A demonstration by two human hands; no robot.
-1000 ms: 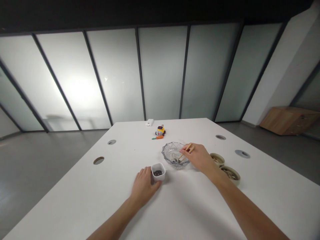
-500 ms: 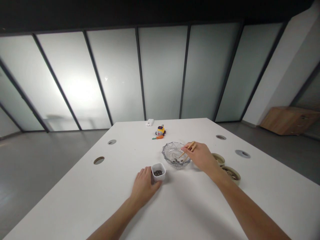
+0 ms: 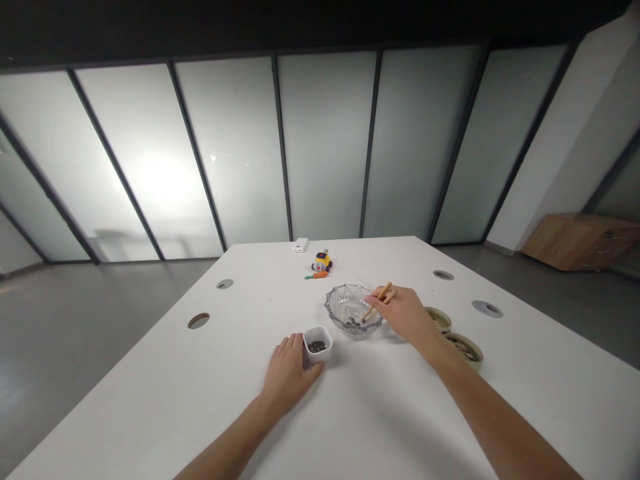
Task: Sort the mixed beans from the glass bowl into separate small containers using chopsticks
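My left hand (image 3: pixel 289 370) rests on the white table (image 3: pixel 165 400) with its fingers curled against the left side of a small white square cup (image 3: pixel 317 343) that holds several dark bits. My right hand (image 3: pixel 405 315) grips a pair of wooden chopsticks (image 3: pixel 376 302). Their tips point down into a cut-glass bowl (image 3: pixel 351 308), near a few dark bits at its bottom.
Two round tan containers (image 3: pixel 463 347) stand just right of my right wrist. A small yellow toy car (image 3: pixel 322 261), an orange carrot toy (image 3: pixel 316 275) and a white box (image 3: pixel 300 246) lie at the far edge. Round cable holes (image 3: pixel 199 321) dot the table.
My right hand has shifted slightly right and back with the chopsticks over the glass bowl. My left hand stays by the white cup.
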